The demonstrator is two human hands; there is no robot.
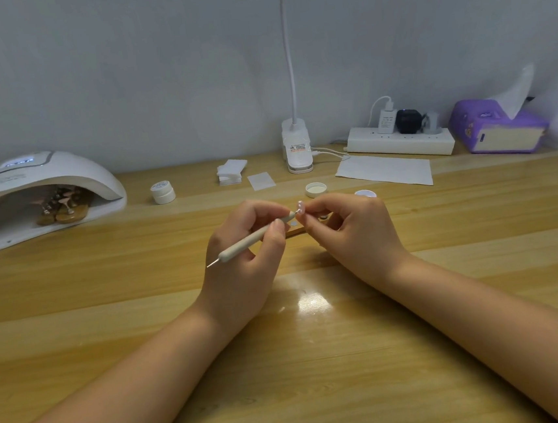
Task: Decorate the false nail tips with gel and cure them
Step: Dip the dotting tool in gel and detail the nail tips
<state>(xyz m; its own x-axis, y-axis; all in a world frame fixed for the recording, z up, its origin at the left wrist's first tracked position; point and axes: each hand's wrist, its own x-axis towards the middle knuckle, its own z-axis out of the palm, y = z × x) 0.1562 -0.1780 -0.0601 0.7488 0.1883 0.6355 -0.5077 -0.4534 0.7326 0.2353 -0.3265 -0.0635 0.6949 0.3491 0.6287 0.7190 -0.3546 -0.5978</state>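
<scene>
Holding a small pale-pink false nail tip (pixel 299 207) pinched at its fingertips, the right hand (pixel 351 231) meets the left hand (pixel 243 248), whose grip is clenched round a slim beige dotting pen (pixel 256 239). Its point touches the tip; a slip could smear the gel or flick the tip away. Behind the tip lie an open white jar lid (pixel 315 189) and white paper sheet (pixel 384 170); the white dome curing lamp (pixel 39 193) sits far left. Nearer than the tip, the wooden table (pixel 319 361) offers room.

- One white arched nail-curing lamp (pixel 35 193), far left of the white clip desk lamp (pixel 295 145)
- One closed white round jar (pixel 162 192), left of that lamp
- One white power strip (pixel 400 145), to its right
- One purple tissue box (pixel 498 128), further right
- Two bare hands, left (pixel 240 249) and right (pixel 351 231), in front of it
</scene>
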